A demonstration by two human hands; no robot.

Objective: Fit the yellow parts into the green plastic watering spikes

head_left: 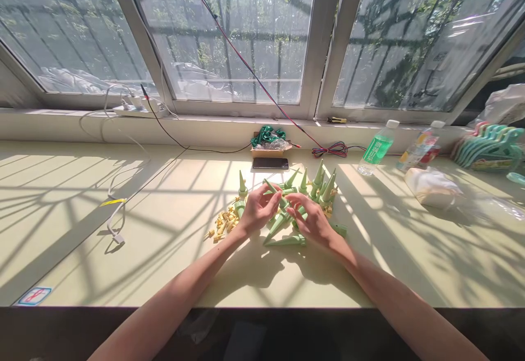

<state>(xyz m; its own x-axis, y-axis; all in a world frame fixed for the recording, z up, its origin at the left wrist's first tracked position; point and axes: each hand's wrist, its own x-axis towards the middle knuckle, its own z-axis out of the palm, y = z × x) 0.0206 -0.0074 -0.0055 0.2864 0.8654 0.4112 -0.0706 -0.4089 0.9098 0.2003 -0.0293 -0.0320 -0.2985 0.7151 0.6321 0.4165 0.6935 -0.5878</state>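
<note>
A heap of green cone-shaped plastic pieces (318,186) lies and stands on the pale green table (172,240), with several small yellow pieces (225,222) to its left. My left hand (257,208) is curled round one green cone (271,187) held above the heap. My right hand (312,220) hovers close beside it over the lying cones (285,239), fingers bent and pinched toward the same cone; what they grip is hidden.
A black phone (270,163) and a small box with green wrapping (268,141) sit behind the heap. Two bottles (376,150) stand at back right, beside a white bag (430,185) and green hangers (488,145). White cables (117,208) trail at left.
</note>
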